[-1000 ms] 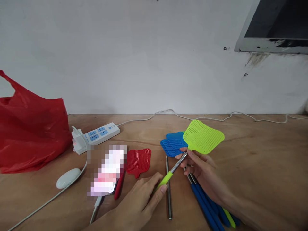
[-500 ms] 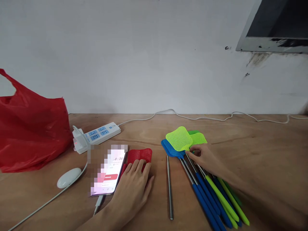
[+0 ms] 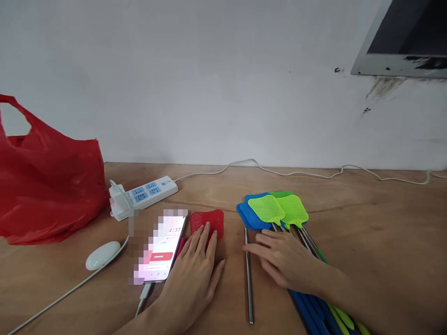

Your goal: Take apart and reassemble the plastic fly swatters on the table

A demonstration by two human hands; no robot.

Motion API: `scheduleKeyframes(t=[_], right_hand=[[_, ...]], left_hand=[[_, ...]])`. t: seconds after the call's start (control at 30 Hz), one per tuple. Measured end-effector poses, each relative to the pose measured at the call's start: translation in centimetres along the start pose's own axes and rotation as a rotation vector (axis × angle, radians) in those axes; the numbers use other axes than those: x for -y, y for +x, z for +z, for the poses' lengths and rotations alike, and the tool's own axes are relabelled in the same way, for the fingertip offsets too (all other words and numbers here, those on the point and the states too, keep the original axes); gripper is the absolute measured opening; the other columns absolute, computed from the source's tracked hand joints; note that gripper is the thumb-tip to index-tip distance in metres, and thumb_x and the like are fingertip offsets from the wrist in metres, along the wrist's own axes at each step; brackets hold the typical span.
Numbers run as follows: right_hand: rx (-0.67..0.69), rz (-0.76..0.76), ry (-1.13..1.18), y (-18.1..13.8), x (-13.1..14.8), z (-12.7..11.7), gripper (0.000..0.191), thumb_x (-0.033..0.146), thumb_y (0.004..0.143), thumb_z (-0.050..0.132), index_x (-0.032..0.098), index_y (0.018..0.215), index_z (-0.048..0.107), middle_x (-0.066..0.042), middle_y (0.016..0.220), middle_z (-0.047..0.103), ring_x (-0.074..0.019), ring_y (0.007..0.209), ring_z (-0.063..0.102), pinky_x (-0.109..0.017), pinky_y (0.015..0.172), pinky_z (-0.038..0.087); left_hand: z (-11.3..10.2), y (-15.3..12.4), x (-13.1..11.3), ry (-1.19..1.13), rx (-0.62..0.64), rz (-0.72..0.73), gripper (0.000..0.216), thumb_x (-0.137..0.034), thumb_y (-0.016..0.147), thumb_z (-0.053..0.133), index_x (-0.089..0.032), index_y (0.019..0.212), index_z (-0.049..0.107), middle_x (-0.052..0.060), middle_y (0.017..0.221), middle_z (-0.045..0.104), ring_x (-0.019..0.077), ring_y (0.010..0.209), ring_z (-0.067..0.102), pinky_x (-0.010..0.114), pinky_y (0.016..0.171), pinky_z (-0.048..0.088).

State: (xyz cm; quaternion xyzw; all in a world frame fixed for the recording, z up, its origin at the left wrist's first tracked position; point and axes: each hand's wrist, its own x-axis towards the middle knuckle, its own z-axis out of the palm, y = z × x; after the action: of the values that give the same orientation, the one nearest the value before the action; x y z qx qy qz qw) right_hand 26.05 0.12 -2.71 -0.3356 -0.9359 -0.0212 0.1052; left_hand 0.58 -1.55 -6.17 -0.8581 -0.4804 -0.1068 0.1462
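Observation:
My left hand (image 3: 192, 270) lies flat, fingers stretched out, over a red fly swatter (image 3: 211, 219) whose mesh head shows beyond the fingertips. My right hand (image 3: 282, 260) hovers or rests over the shafts of a bundle of fly swatters, its fingers apart and holding nothing. Its index finger reaches the upper part of a thin metal rod (image 3: 249, 288); whether they touch I cannot tell. In the bundle, a yellow-green fly swatter (image 3: 266, 208) overlaps a blue fly swatter (image 3: 243, 215). My right hand and forearm hide part of their shafts and handles.
Left of my left hand a lit phone (image 3: 162, 256) lies with a cable plugged in. Farther left are a white mouse (image 3: 103, 255), a white power strip (image 3: 148, 197) and a red plastic bag (image 3: 52, 186). A white cord (image 3: 293, 174) runs along the wall.
My right hand has let go of the yellow-green fly swatter, which now lies on the bundle, and has moved down and left toward the metal rod. My left hand stays on the red fly swatter.

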Motion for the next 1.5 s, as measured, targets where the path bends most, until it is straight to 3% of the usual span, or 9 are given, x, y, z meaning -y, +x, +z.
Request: scheduleKeyframes(t=[0.2,0.3,0.43,0.57,0.7,0.93,1.1,1.27,1.5], right_hand=[[0.002,-0.064,0.078,-0.6,0.5,1.2,0.039,0.009,0.086,0.049,0.017,0.121,0.063,-0.009,0.097,0.067,-0.0263,0.094,0.061,-0.041,0.086,0.049],[-0.043,-0.043,0.106,-0.7,0.2,1.6,0.036,0.009,0.085,0.050,0.018,0.117,0.065,-0.009,0.097,0.067,-0.0256,0.095,0.060,-0.041,0.088,0.049],[-0.063,-0.006,0.159,-0.6,0.2,1.4,0.028,0.009,0.084,0.052,0.020,0.106,0.067,-0.007,0.095,0.066,-0.0235,0.091,0.060,-0.036,0.080,0.047],[-0.055,0.048,0.220,-0.4,0.5,0.7,0.017,0.011,0.084,0.054,0.019,0.093,0.066,-0.005,0.087,0.065,-0.0206,0.082,0.058,-0.033,0.075,0.044],[-0.056,0.087,0.222,-0.4,0.6,0.5,0.013,0.018,0.091,0.052,0.019,0.085,0.064,-0.004,0.083,0.064,-0.0199,0.080,0.057,-0.032,0.071,0.041],[-0.056,0.075,0.250,-0.6,0.4,0.7,0.009,0.025,0.093,0.057,0.021,0.087,0.063,-0.002,0.087,0.063,-0.0171,0.080,0.057,-0.029,0.068,0.037],[-0.050,0.165,0.275,-0.6,0.8,0.6,0.011,0.029,0.088,0.065,0.021,0.083,0.059,0.000,0.082,0.063,-0.0169,0.077,0.057,-0.029,0.065,0.035],[-0.093,0.342,0.108,-0.7,1.3,1.0,0.025,0.039,0.087,0.065,0.021,0.073,0.056,-0.002,0.078,0.064,-0.0201,0.073,0.058,-0.032,0.063,0.032],[-0.140,0.429,0.070,-0.5,1.9,1.3,0.016,0.021,0.072,0.063,0.021,0.061,0.051,-0.003,0.069,0.062,-0.0205,0.072,0.057,-0.032,0.062,0.031]], left_hand=[[0.7,-1.3,-0.3,0.010,-0.096,0.014,0.053,-0.039,0.096,0.050,-0.012,0.142,0.051,0.023,0.146,0.051,0.0440,0.132,0.049,0.062,0.099,0.048],[0.3,-1.3,-0.6,-0.051,-0.104,0.047,0.049,-0.035,0.098,0.047,-0.016,0.143,0.047,0.019,0.149,0.049,0.0397,0.133,0.049,0.057,0.098,0.051],[-0.9,-0.6,-0.6,-0.121,-0.123,0.044,0.041,-0.023,0.100,0.038,-0.016,0.140,0.047,0.019,0.150,0.045,0.0352,0.132,0.050,0.051,0.097,0.053],[-1.7,0.2,0.0,-0.093,-0.050,-0.035,0.034,-0.020,0.096,0.042,-0.013,0.126,0.055,0.020,0.131,0.058,0.0377,0.114,0.060,0.054,0.087,0.055],[-2.1,0.7,0.2,-0.097,0.090,-0.099,0.024,-0.016,0.095,0.041,-0.015,0.111,0.059,0.016,0.113,0.063,0.0337,0.100,0.063,0.048,0.078,0.057],[-2.2,0.6,0.0,-0.302,0.243,-0.074,0.028,-0.004,0.089,0.035,-0.018,0.104,0.053,0.014,0.111,0.061,0.0264,0.089,0.066,0.037,0.070,0.054],[-2.4,0.3,-0.7,-0.590,0.182,-0.053,0.027,-0.008,0.082,0.045,-0.022,0.103,0.052,0.007,0.100,0.063,0.0233,0.087,0.065,0.033,0.071,0.051],[-2.5,0.4,-1.0,-0.652,0.205,-0.076,0.029,-0.007,0.072,0.050,-0.022,0.095,0.059,0.002,0.086,0.063,0.0197,0.074,0.062,0.028,0.063,0.045],[-2.5,0.6,-1.1,-0.756,0.173,-0.070,0.024,-0.013,0.082,0.048,-0.022,0.098,0.063,0.004,0.096,0.066,0.0206,0.083,0.066,0.031,0.073,0.051]])
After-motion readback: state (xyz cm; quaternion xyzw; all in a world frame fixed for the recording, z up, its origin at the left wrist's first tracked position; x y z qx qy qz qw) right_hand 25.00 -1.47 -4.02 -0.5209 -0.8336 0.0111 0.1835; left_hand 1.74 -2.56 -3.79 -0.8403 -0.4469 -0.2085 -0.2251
